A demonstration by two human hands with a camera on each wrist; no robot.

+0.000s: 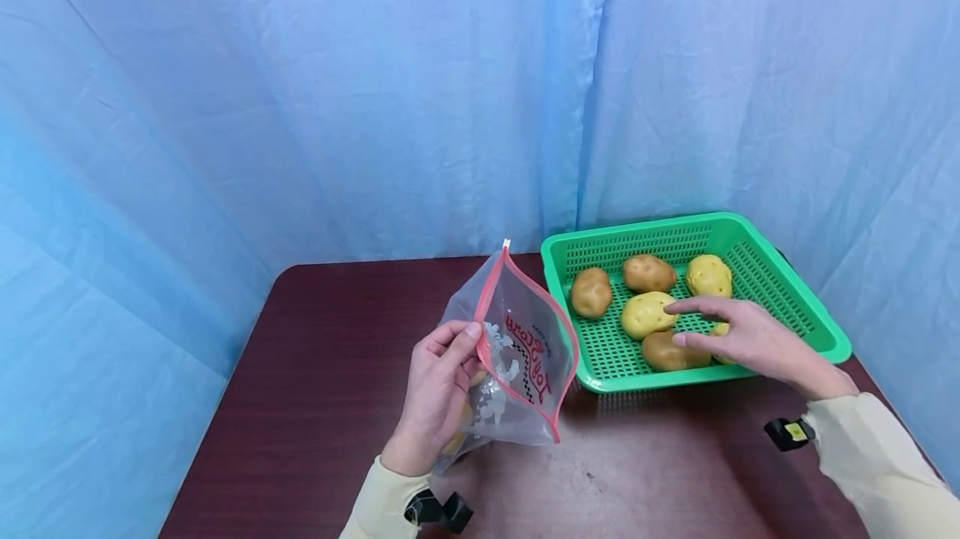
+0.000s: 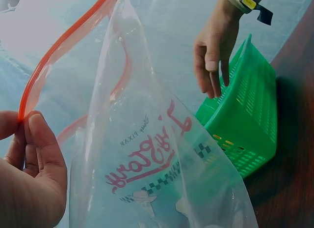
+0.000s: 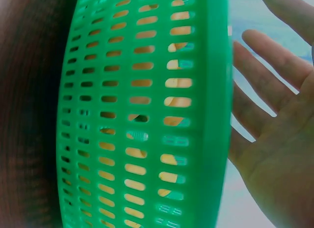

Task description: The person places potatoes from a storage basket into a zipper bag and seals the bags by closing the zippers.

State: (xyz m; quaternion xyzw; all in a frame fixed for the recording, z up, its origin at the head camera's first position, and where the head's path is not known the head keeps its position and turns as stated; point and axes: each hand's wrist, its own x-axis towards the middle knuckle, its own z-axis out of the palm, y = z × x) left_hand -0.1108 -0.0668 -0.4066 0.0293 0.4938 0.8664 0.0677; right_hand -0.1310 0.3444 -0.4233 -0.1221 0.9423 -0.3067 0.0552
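Note:
My left hand [image 1: 442,372] pinches the red zip rim of a clear zip bag [image 1: 525,347] between thumb and fingers. The bag's mouth gapes toward the right, and yellowish shapes show low inside it behind my hand. Red and black print runs across its side in the left wrist view. My right hand [image 1: 757,343] hovers over the green basket [image 1: 787,306], fingers spread and holding nothing. Below its fingertips lie a yellow potato [image 1: 647,314] and a brown potato [image 1: 667,352]. In the right wrist view the basket wall hides part of the fingers.
Two more brown potatoes [image 1: 591,292] lie at the basket's left and back, and a yellow potato [image 1: 708,276] at its back right. Another yellow one is partly hidden by my right hand. The dark wooden table [image 1: 337,356] ends at blue curtains [image 1: 412,106].

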